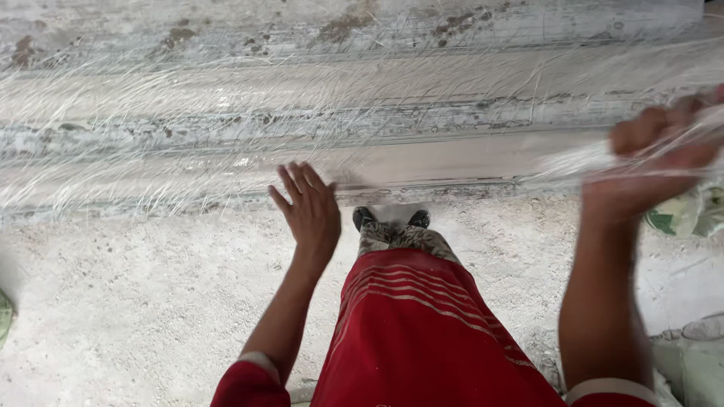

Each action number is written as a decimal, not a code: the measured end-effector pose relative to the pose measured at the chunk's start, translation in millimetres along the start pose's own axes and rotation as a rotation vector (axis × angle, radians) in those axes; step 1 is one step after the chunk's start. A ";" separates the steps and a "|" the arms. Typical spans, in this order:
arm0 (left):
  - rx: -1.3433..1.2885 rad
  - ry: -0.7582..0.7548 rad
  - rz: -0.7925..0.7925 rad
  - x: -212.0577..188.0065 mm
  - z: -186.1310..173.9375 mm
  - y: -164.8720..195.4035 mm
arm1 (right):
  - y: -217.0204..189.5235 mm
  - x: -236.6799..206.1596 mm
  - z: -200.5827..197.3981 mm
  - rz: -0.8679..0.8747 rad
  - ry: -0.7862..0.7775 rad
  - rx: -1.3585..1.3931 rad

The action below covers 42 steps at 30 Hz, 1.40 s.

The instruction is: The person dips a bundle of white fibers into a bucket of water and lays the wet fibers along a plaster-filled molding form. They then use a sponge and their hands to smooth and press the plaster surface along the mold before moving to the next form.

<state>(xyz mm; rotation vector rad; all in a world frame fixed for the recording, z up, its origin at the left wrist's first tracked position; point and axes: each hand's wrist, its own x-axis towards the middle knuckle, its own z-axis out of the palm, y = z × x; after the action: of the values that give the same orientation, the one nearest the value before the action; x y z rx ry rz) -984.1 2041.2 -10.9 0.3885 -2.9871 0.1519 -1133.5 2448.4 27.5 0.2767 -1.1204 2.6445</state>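
I'm counting two hands, the left hand (309, 211) and the right hand (656, 162), one sheet of clear plastic film (226, 151), two dark shoes (391, 218), and one long wrapped slab (422, 83).

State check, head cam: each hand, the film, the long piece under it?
Left hand: open, fingers spread, flat on the plastic film.
Right hand: closed, gripping a bunched end of film, blurred.
Plastic film: stretched along the slab, wrinkled, gathered at right.
Long slab: lying flat on the floor, covered by film.

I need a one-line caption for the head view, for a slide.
Left hand flat by the wrapped slab; right hand grips bunched clear film.
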 end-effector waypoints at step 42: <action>-0.229 -0.335 -0.281 -5.3 29.9 181.7 | -96.9 79.1 -155.3 0.141 0.123 -0.349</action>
<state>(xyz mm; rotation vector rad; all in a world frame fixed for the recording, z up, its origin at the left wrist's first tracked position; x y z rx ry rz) -1029.6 2213.9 -56.3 0.8736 -3.1718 -0.3092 -1190.6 2638.5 8.0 -0.0329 -1.5767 2.4786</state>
